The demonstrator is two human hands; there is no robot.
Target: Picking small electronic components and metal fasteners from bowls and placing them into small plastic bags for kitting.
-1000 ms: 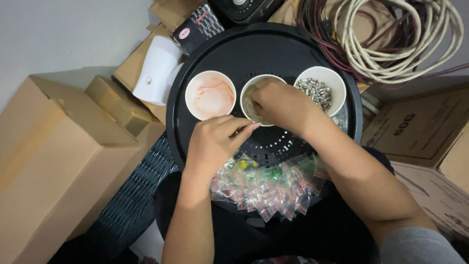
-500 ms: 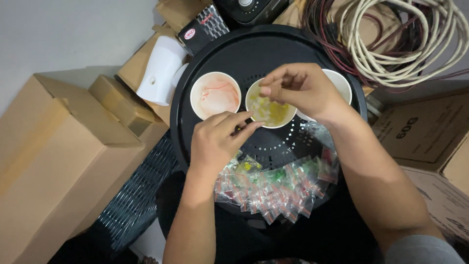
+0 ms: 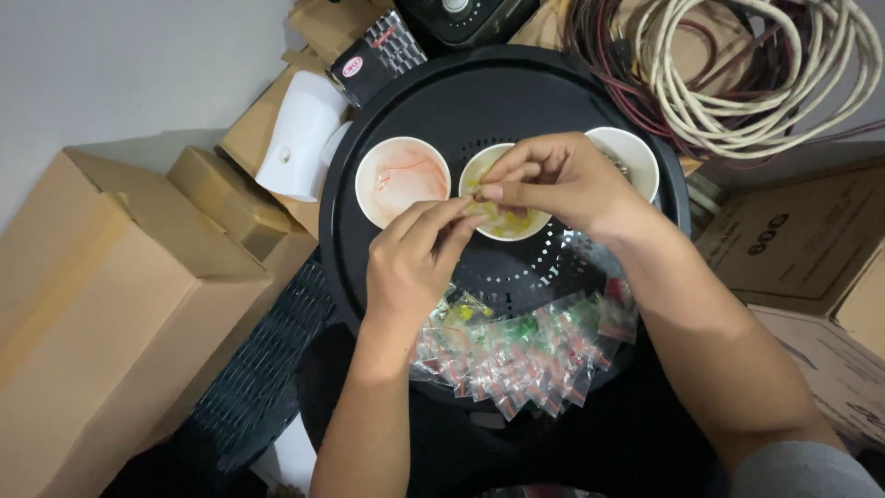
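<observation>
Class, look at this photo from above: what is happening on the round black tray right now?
A person works over a round black tray holding three white bowls. Both hands meet above the middle bowl, which holds yellowish bits: the right hand pinches something small, and the left hand reaches up to its fingertips. The left bowl has reddish contents; the right bowl is mostly hidden. A heap of small clear zip bags lies at the tray's near edge.
</observation>
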